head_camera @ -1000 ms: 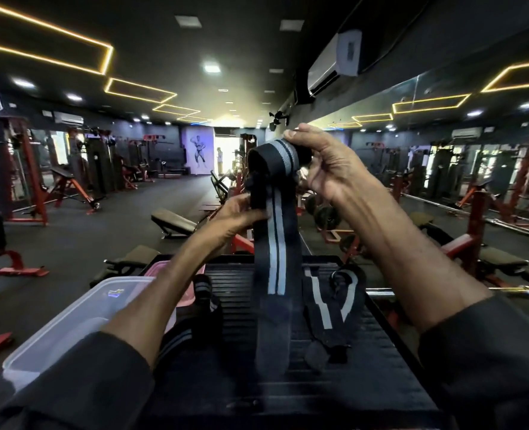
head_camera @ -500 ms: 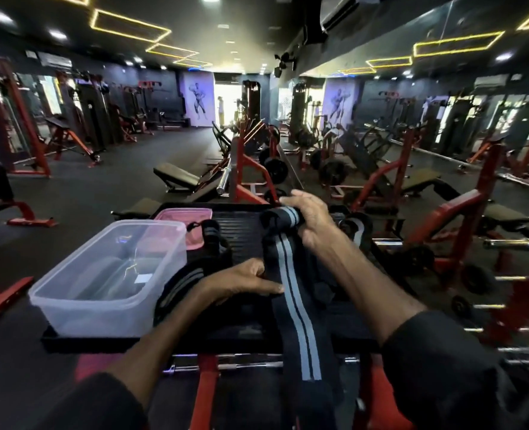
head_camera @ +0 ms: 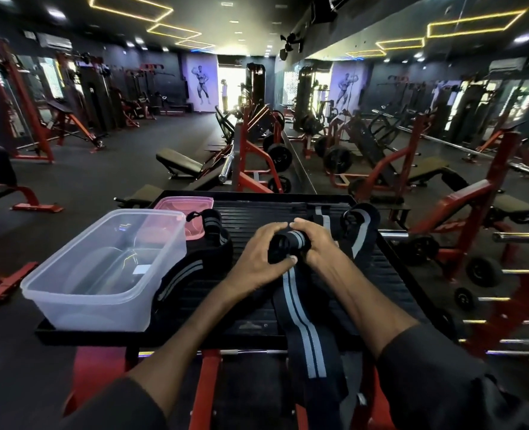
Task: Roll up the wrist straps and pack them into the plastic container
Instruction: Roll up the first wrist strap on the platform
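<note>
A black wrist strap with grey stripes (head_camera: 303, 324) lies across the black ribbed platform (head_camera: 257, 212); its far end is wound into a small roll. My left hand (head_camera: 257, 256) and my right hand (head_camera: 314, 240) both grip that roll, thumbs and fingers around it. The strap's loose tail runs toward me and hangs over the platform's near edge. The clear plastic container (head_camera: 101, 268) stands open at the platform's left, with nothing visible inside. A second striped strap (head_camera: 194, 252) lies bunched between the container and my left hand. A third strap (head_camera: 361, 231) lies right of my hands.
A pink lid (head_camera: 185, 203) rests behind the container. Red and black gym benches, racks and barbells fill the floor beyond and to the right. A mirror wall runs along the right side. Red frame bars sit under the platform's near edge.
My hands have come down from chest height to the platform with the strap. My left hand has moved from the strap's flat part onto the roll, joining my right hand.
</note>
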{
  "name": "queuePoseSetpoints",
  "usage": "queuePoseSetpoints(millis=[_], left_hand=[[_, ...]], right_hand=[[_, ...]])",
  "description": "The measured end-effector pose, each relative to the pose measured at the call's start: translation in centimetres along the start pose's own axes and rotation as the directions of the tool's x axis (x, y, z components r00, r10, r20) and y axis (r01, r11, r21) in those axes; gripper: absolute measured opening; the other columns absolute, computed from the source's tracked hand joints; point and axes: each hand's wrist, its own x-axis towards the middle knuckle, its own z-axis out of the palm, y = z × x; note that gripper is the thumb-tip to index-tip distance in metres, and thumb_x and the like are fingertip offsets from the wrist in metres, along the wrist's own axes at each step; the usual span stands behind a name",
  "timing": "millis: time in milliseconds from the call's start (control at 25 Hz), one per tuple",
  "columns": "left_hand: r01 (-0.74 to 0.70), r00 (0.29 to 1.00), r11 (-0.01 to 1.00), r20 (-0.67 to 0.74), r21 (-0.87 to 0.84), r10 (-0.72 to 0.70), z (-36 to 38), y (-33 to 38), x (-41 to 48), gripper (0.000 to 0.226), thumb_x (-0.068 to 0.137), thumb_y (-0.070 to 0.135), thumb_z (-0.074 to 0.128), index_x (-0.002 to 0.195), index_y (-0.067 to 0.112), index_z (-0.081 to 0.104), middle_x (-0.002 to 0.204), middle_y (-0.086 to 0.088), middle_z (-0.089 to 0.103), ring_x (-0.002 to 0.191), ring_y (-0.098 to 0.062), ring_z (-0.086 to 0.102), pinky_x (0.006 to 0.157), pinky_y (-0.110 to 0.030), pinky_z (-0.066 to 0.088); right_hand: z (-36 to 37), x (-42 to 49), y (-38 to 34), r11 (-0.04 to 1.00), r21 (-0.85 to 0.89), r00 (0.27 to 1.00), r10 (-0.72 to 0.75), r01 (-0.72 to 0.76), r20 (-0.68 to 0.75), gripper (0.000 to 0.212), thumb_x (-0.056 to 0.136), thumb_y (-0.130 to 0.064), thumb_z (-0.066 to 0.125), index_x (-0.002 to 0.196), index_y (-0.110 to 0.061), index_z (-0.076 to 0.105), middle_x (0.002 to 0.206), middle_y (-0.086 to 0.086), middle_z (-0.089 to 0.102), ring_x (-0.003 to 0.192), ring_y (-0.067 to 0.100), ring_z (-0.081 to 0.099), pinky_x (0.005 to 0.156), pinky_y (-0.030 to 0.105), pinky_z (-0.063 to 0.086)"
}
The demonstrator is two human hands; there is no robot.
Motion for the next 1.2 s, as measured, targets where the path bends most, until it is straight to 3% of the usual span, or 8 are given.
queuePoseSetpoints(millis=[160,320,480,600,800,920,1080,1200], left_hand=[[0.010,0.988,1.000,-0.155,0.004,-0.009,0.3,-1.3,0.6,0.047,0.086,0.024,0.076,0.130,0.020,0.062,0.127,0.007,0.065,0.118,-0.006,0.060,0.103,-0.021,0.047],[0.105,0.961,0.952,-0.218,-0.287,-0.172,0.2,-3.0,1.4,0.030,0.087,0.023,0.077,0.116,0.020,0.071,0.111,0.009,0.073,0.106,-0.005,0.068,0.090,-0.021,0.053],[0.099,0.943,0.822,-0.211,-0.561,-0.258,0.8,-2.4,1.8,0.016,0.091,0.007,0.071,0.106,0.011,0.072,0.092,0.010,0.076,0.088,-0.001,0.069,0.077,-0.013,0.051],[0.097,0.934,0.740,-0.197,-0.666,-0.299,0.9,-2.2,1.8,0.012,0.093,0.009,0.068,0.103,0.011,0.072,0.089,0.008,0.077,0.083,-0.002,0.070,0.069,-0.016,0.053],[0.187,0.914,0.664,-0.119,-0.724,-0.388,0.6,-2.5,2.0,0.011,0.095,0.024,0.065,0.101,0.017,0.071,0.087,0.007,0.076,0.080,-0.003,0.071,0.061,-0.017,0.053],[0.233,0.912,0.633,-0.060,-0.738,-0.406,0.2,-2.9,2.3,0.017,0.096,0.025,0.065,0.106,0.013,0.071,0.095,0.002,0.076,0.089,-0.007,0.072,0.065,-0.019,0.054],[0.327,0.910,0.662,0.034,-0.674,-0.414,-0.2,-4.0,3.1,0.032,0.096,0.034,0.064,0.116,0.011,0.069,0.113,-0.004,0.075,0.105,-0.013,0.070,0.076,-0.028,0.056],[0.358,0.916,0.696,0.089,-0.622,-0.392,-0.3,-4.4,3.9,0.026,0.096,0.029,0.065,0.118,0.015,0.066,0.112,-0.003,0.074,0.102,-0.014,0.072,0.073,-0.032,0.060]], right_hand=[[-1.4,-0.9,-0.6,0.975,-0.214,0.993,0.074,-0.053,0.095,0.008,0.087,-0.016,0.070,0.095,-0.016,0.069,0.080,0.001,0.066,0.067,0.017,0.063,0.068,0.033,0.050],[-3.5,-1.3,-1.7,0.892,-0.432,0.968,-0.024,0.132,0.248,0.023,0.085,-0.016,0.072,0.108,-0.020,0.073,0.080,-0.007,0.066,0.064,0.008,0.056,0.068,0.031,0.039],[-3.3,-1.5,-3.2,0.752,-0.573,0.927,-0.138,0.327,0.349,0.032,0.087,-0.010,0.074,0.118,-0.008,0.069,0.104,0.005,0.071,0.096,0.013,0.063,0.083,0.024,0.047],[-2.9,-0.9,-3.6,0.719,-0.578,0.897,-0.146,0.385,0.416,0.038,0.087,-0.010,0.076,0.122,-0.006,0.065,0.112,0.009,0.069,0.104,0.015,0.064,0.087,0.022,0.048],[-3.1,0.2,-3.7,0.759,-0.560,0.887,-0.049,0.331,0.458,0.032,0.087,-0.025,0.077,0.118,-0.019,0.071,0.095,-0.012,0.071,0.088,0.008,0.058,0.080,0.029,0.040],[-3.6,1.5,-2.9,0.783,-0.508,0.867,-0.078,0.359,0.492,0.034,0.086,-0.028,0.080,0.117,-0.018,0.072,0.087,-0.013,0.071,0.078,0.007,0.057,0.073,0.028,0.044],[-3.7,2.9,-1.9,0.765,-0.457,0.839,-0.195,0.454,0.508,0.033,0.085,-0.013,0.080,0.114,0.000,0.070,0.062,-0.015,0.060,0.063,0.002,0.053,0.060,0.018,0.044],[-4.2,3.7,-1.2,0.742,-0.447,0.821,-0.241,0.500,0.518,0.027,0.086,-0.003,0.078,0.111,0.004,0.068,0.063,-0.014,0.060,0.061,-0.001,0.057,0.059,0.014,0.046]])
